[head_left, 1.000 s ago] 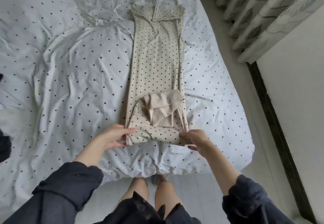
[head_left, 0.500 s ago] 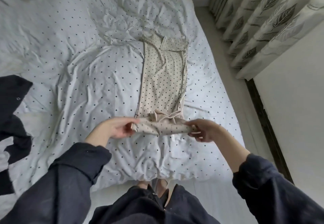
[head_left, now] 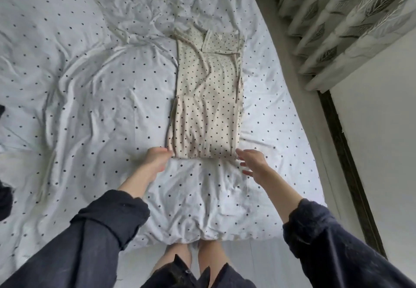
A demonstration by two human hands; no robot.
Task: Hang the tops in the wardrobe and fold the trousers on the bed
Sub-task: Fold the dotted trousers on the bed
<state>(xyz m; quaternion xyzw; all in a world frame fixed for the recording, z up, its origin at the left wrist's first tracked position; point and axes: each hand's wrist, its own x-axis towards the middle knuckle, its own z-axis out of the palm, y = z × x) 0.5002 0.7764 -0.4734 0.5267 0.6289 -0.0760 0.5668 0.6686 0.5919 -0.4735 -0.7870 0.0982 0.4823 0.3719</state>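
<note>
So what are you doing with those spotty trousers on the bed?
A person is folding the cream spotted trousers on the bed. The near end is already folded up over the rest, so the fabric lies doubled there. The left hand touches the near left corner of the fold, and the right hand hovers open by the near right corner. The far end is not yet folded.

sleeves: dark navy, loose, soft matte fabric, cuffs pushed up to mid-forearm
left sleeve (head_left: 108, 222): thick bunched roll at the cuff
right sleeve (head_left: 315, 227): slightly fuzzy texture
hands: left hand (head_left: 156, 159), right hand (head_left: 253, 161), both bare
lower garment (head_left: 191, 274): same dark fabric, legs bare below
</note>
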